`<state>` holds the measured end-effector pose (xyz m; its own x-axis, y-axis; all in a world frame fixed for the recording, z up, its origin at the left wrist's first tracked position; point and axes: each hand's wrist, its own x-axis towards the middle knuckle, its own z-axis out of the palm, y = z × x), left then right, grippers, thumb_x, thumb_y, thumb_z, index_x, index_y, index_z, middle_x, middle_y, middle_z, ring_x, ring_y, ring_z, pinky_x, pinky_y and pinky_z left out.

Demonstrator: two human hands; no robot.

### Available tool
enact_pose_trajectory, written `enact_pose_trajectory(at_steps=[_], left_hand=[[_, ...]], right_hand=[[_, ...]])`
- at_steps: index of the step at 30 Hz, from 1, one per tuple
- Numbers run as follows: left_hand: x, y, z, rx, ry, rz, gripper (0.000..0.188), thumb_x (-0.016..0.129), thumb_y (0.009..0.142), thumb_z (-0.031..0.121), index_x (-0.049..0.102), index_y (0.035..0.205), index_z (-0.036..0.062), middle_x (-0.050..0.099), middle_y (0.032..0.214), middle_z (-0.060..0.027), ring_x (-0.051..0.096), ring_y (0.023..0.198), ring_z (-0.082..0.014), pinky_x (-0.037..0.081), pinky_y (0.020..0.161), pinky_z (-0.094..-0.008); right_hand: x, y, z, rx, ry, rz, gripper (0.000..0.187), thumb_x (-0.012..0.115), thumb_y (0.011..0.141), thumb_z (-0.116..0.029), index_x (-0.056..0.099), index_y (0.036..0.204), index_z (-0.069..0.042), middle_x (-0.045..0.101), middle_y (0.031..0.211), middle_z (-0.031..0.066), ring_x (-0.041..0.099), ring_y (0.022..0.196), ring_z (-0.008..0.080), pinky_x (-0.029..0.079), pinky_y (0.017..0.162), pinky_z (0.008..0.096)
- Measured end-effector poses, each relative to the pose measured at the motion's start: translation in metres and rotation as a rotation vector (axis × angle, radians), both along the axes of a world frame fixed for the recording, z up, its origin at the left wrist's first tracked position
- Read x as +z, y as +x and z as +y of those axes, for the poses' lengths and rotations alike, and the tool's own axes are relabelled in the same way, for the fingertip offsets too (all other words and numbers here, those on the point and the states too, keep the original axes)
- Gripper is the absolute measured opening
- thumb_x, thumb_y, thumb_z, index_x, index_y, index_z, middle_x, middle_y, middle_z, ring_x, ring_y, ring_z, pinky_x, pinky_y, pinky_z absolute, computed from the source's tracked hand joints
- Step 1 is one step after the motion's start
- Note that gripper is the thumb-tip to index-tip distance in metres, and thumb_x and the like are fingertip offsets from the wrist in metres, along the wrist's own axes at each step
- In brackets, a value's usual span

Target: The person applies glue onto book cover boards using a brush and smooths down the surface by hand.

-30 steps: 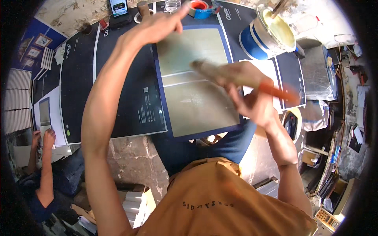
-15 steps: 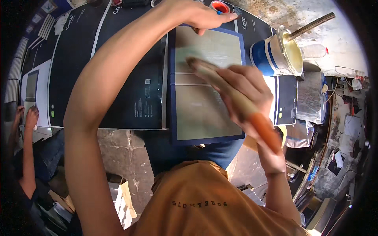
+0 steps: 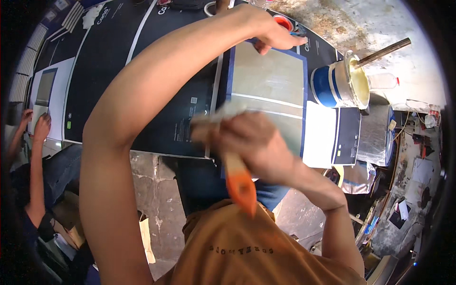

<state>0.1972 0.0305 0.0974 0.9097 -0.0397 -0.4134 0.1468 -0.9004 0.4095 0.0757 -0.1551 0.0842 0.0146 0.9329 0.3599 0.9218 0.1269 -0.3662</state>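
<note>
A wide brush with an orange handle tip [image 3: 241, 187] is gripped in my right hand [image 3: 254, 142]; its bristle end is smeared by motion at the left edge of the sheet. Under it lies a flat sheet of grey-beige board panels with a blue border [image 3: 270, 71], glossy in places, with two pale strips across its middle. My left hand [image 3: 275, 35] rests at the sheet's far edge, fingers stretched out and apart. My right hand and forearm hide much of the near panel.
To the right stands a blue and white bucket [image 3: 327, 85] of pale paste with a wooden stick [image 3: 384, 51] in it. A red-rimmed tape roll [image 3: 283, 22] lies beyond my left hand. At far left, another person's hands [image 3: 42, 126] work on a similar panel.
My right hand has swept the brush left and nearer, turning its handle toward me. My left hand stays at the far edge. The whole view has shifted slightly.
</note>
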Motion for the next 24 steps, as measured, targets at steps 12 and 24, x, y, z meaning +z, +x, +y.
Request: enact_pose_trajectory(at_steps=[12,24], left_hand=[[-0.020,0.010,0.004,0.077,-0.066,0.106,0.102,0.020,0.087,0.084,0.051,0.141,0.0023,0.067,0.114,-0.0219,0.053,0.127,-0.0358,0.033,0.110,-0.0491],[-0.020,-0.009,-0.002,0.069,-0.021,-0.110,0.107,0.023,0.083,0.088,0.056,0.136,0.0021,0.064,0.120,-0.0278,0.055,0.125,-0.0425,0.036,0.108,-0.0521]], right_hand=[[0.015,-0.020,-0.034,-0.041,-0.062,0.070,0.038,0.066,0.072,-0.010,0.066,0.110,-0.008,0.061,0.096,0.0080,0.061,0.086,0.0243,0.047,0.075,0.0368],[0.030,-0.026,-0.070,-0.176,0.057,0.017,0.032,0.066,0.073,-0.012,0.066,0.105,-0.009,0.061,0.098,0.0091,0.059,0.085,0.0269,0.046,0.070,0.0380]])
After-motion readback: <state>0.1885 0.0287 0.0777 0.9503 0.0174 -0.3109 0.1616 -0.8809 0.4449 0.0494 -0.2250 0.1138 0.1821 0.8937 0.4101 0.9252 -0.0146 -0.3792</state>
